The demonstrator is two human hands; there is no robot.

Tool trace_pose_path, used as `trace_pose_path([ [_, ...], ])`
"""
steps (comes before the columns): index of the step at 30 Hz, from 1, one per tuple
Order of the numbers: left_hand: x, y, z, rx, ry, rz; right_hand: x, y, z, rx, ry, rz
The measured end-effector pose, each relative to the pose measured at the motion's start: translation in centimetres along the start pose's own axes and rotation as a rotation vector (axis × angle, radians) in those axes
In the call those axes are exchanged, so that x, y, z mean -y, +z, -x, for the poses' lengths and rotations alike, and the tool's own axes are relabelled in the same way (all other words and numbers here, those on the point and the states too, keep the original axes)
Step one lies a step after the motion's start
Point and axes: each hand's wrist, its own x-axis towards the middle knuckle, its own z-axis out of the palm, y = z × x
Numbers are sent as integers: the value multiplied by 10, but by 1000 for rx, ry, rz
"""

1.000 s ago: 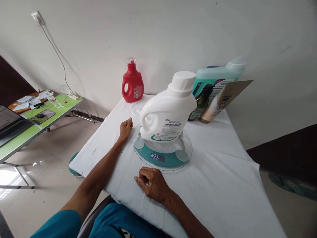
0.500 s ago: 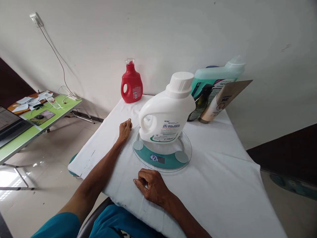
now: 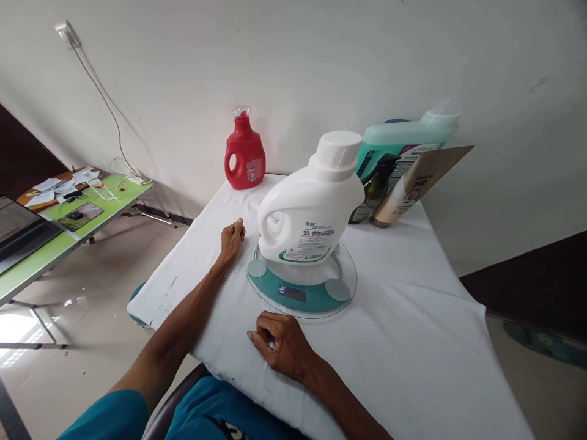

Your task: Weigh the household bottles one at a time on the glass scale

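A large white detergent jug (image 3: pixel 309 201) with a white screw cap stands on a round glass scale (image 3: pixel 275 297) with a teal band. Its small display (image 3: pixel 296 294) is mostly dark, with only faint marks at its left end. My left hand (image 3: pixel 233 239) rests on the cloth left of the scale, fingers curled closed around nothing. In front of the scale lies my right hand (image 3: pixel 285 345), its fingers folded in and thumb bent, also holding nothing. Neither hand touches the jug or the scale.
A red detergent bottle (image 3: pixel 245 156) stands at the back left of the white-clothed table (image 3: pixel 413 342). Behind the jug are a green liquid jug (image 3: pixel 389 135), a dark pump bottle (image 3: pixel 373 195) and a leaning beige tube (image 3: pixel 408 192). A green side table (image 3: pixel 121 194) carries a laptop (image 3: pixel 22 229).
The digits on the scale's display have mostly gone out. Both hands and the jug stay where they were; the view has shifted very slightly.
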Motion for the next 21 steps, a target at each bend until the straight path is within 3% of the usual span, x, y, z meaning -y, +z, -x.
trace_pose_path([
  [5,-23,1,11,-76,86,67,0,0,0,-2,6,-22],
  [11,-73,9,35,-137,328,-13,3,-2,-1,11,35,-39],
  [16,-96,17,43,-154,496,-33,2,-1,1,-1,38,-44],
  [21,-111,24,42,-31,590,-82,2,-2,1,-6,46,-56],
])
